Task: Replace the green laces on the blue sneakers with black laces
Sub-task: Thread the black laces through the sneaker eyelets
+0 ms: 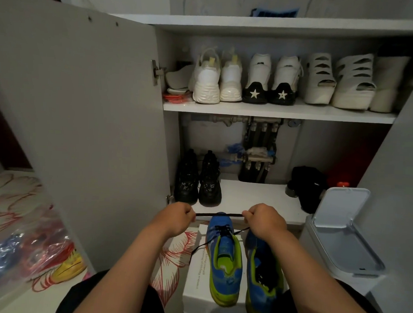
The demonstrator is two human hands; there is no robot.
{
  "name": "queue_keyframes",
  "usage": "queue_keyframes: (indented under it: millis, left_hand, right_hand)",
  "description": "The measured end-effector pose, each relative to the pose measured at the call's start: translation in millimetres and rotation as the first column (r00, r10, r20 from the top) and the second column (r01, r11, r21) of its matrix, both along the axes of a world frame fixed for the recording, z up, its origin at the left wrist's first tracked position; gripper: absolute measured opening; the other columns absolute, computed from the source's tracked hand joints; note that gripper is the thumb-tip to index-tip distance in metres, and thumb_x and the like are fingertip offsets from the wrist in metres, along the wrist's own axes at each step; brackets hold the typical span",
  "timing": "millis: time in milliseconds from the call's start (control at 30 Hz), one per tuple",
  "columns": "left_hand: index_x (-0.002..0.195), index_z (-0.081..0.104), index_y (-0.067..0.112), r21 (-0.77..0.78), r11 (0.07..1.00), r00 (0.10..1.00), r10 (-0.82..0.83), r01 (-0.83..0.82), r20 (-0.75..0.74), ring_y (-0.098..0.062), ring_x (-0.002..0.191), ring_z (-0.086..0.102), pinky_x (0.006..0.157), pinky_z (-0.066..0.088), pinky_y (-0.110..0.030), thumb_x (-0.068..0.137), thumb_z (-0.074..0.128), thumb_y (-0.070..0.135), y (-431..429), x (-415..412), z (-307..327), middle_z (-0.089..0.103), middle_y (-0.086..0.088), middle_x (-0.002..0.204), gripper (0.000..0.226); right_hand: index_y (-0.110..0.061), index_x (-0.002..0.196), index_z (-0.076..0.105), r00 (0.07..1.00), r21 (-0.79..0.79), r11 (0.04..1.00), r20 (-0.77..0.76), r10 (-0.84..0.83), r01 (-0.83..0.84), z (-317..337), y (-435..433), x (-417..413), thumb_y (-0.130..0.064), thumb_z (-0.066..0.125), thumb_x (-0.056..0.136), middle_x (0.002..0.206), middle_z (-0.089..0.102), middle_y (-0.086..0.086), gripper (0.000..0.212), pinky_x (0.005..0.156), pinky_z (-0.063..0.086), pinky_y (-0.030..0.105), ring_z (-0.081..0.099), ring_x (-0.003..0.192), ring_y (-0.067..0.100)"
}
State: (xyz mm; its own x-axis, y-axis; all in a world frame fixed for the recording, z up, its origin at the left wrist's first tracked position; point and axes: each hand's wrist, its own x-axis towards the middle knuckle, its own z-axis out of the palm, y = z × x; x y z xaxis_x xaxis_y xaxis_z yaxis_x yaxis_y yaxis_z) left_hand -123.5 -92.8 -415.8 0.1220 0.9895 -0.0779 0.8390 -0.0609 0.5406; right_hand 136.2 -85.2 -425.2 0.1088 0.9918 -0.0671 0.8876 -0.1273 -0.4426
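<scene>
Black lace [218, 214] stretches taut between two fists, just above the toe of a blue sneaker [224, 259]. The left hand [179, 218] pinches one side of it with curled fingers. Between the hands, that sneaker, lime-green at lining and sole, sits on a white box [194, 297]. The lace crosses its lowest eyelets and a loose tail trails left over the box. The right hand [265, 220] pinches the other side. Under its forearm lies the second blue sneaker [261, 277], just beside the first, its lacing mostly hidden.

The right hand [265, 221] covers the toe of the right sneaker [255, 265], and print on the box [192, 297] is illegible.
</scene>
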Motion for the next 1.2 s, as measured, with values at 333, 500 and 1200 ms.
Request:
queue_keyframes:
  millis: [333,500,1200]
  left_hand:
    - [0.086,0.068,0.020,0.054,0.985,0.985,-0.167,0.164,0.053,-0.014,0.073,0.061,0.069,0.049,-0.035,0.097,0.049,0.037,-11.0,35.6,-6.9,0.066,0.002,0.079,0.028]
    - [0.085,0.068,0.021,0.078,0.984,0.983,-0.164,0.158,0.081,-0.017,0.074,0.063,0.070,0.051,-0.038,0.096,0.050,0.037,-5.3,40.0,-4.5,0.068,0.002,0.080,0.026]
    - [0.066,0.064,0.026,0.034,0.987,0.983,-0.155,0.159,-0.097,-0.004,0.062,0.054,0.055,0.034,-0.023,0.093,0.059,0.038,20.0,62.0,-25.0,0.060,0.011,0.060,0.029]
  right_hand:
    - [-0.027,0.124,0.063,0.750,0.008,0.946,-0.607,0.263,-0.325,-2.2,-10.6,-40.8,-0.019,0.063,0.094,0.104,0.072,-0.006,0.031,0.062,0.054,0.027,0.064,0.058,0.016]
    - [-0.027,0.083,0.076,0.728,0.064,0.961,-0.640,0.246,-0.268,-3.4,-2.8,-37.7,-0.018,0.074,0.088,0.077,0.076,-0.008,0.010,0.065,0.053,0.019,0.067,0.067,0.005]
    - [-0.023,0.080,0.077,0.875,-0.026,0.951,-0.399,0.274,-0.309,-19.9,19.4,-22.5,-0.017,0.068,0.091,0.071,0.073,-0.007,0.016,0.057,0.050,0.018,0.060,0.056,0.001]
